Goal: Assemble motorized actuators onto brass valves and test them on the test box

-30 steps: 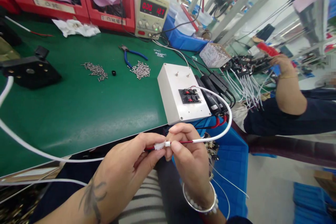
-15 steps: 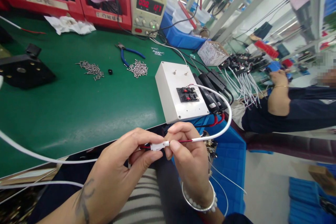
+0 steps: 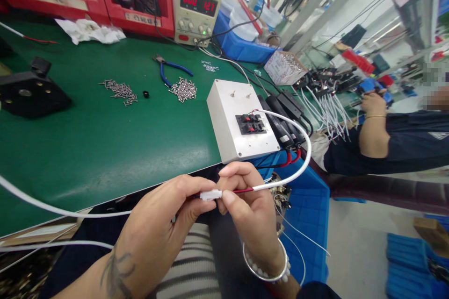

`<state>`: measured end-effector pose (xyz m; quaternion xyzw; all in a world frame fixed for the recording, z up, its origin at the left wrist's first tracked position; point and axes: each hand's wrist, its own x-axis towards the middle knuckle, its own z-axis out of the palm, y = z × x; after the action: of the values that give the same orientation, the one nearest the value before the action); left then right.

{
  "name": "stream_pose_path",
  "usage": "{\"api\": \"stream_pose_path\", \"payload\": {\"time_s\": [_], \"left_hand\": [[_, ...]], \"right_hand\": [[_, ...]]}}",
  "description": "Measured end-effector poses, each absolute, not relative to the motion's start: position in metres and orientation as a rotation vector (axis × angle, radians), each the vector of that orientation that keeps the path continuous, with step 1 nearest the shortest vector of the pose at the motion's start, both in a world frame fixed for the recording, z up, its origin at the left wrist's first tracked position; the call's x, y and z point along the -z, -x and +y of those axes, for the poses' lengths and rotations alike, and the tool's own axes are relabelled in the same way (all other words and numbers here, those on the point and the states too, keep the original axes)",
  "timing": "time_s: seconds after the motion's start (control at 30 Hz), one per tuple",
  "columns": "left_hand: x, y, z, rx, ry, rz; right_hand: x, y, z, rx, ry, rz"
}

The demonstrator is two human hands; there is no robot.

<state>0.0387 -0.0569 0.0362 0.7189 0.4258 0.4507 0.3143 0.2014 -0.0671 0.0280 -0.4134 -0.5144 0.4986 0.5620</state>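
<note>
Above my lap, my left hand [image 3: 164, 215] pinches a white plastic wire connector [image 3: 209, 195] between thumb and forefinger. My right hand [image 3: 249, 205] meets it from the other side, its thumb and fingers closed on the thin red wire [image 3: 242, 190] where this enters the connector. That wire comes out of a white cable [image 3: 298, 170], which loops up to black push terminals [image 3: 251, 124] on a pale metal box [image 3: 228, 135]. Another white cable [image 3: 70, 209] passes behind my left hand. The fingers partly hide both ends of the connector.
On the green bench [image 3: 157, 140] lie blue-handled cutters [image 3: 175, 67], piles of screws [image 3: 184, 89] and a black bracket [image 3: 31, 88]. Behind stand red bins [image 3: 136, 23] and a power supply [image 3: 196, 7]. A blue crate [image 3: 308, 224] is low right; a co-worker's arm [image 3: 375, 131] shows beyond.
Both hands have shifted slightly left in the picture with the connector. The connector looks a little shorter between the fingertips, its right end closer to the left hand.
</note>
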Motion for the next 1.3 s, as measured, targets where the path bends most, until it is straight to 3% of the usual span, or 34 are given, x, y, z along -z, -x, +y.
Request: {"api": "stream_pose_path", "payload": {"time_s": [0.57, 0.8, 1.3], "left_hand": [[-0.026, -0.038, -0.063, -1.236, -1.475, 0.915], [-0.034, -0.041, -0.058, -1.235, -1.279, 0.857], [-0.029, -0.036, -0.059, -1.225, -1.697, 0.918]], "right_hand": [[-0.022, -0.198, -0.068, -1.487, 0.676, -1.009], [-0.026, -0.193, -0.068, -1.382, 0.74, -1.005], [-0.035, -0.192, -0.071, -1.214, 0.838, -1.162]]}}
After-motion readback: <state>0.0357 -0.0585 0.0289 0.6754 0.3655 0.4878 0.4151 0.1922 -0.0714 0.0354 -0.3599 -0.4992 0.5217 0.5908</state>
